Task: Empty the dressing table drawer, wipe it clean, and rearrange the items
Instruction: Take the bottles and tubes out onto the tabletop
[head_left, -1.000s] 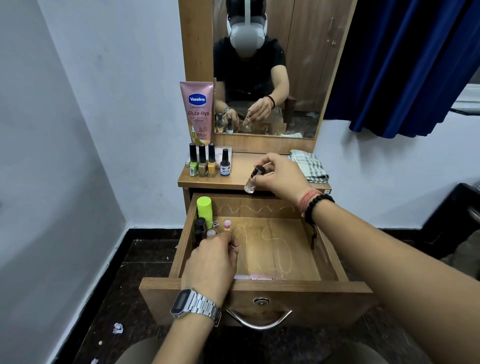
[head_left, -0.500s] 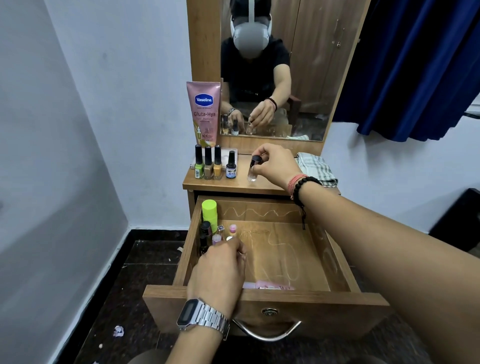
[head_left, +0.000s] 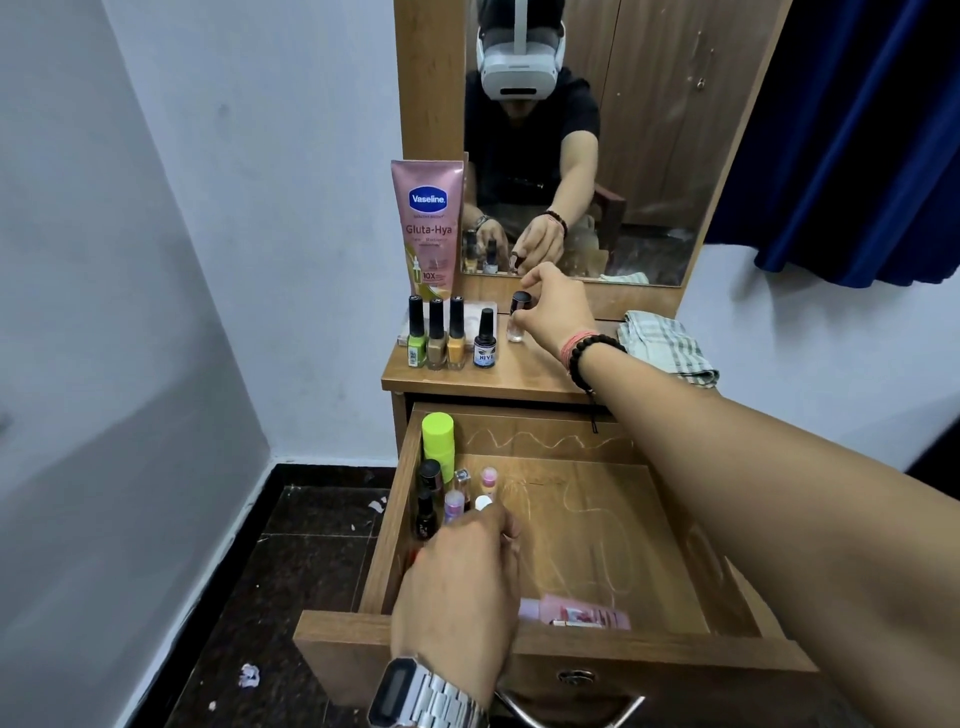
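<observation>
The wooden drawer (head_left: 649, 652) is pulled open, its floor marked with pale scribbles. Along its left side stand a lime-capped bottle (head_left: 438, 436), dark nail polish bottles (head_left: 429, 475) and small pink and purple capped bottles (head_left: 488, 475). A pink packet (head_left: 576, 616) lies at the front. My left hand (head_left: 462, 566) is curled over the small bottles, fingertips at a white cap (head_left: 483, 503); its grip is hidden. My right hand (head_left: 556, 306) reaches over the tabletop (head_left: 524, 374), fingers around a small clear bottle with a dark cap (head_left: 518, 318) that stands upright there.
On the tabletop a pink Vaseline tube (head_left: 428, 228) leans at the back left, with three nail polishes (head_left: 436, 335) and a dark-labelled bottle (head_left: 485, 340) in front of it. A folded checked cloth (head_left: 670, 343) lies at the right. Mirror behind, blue curtain (head_left: 857, 130) to the right.
My right hand carried the clear bottle from above the drawer's back edge onto the tabletop and stood it upright beside the dark-labelled bottle. My left hand stayed over the small bottles.
</observation>
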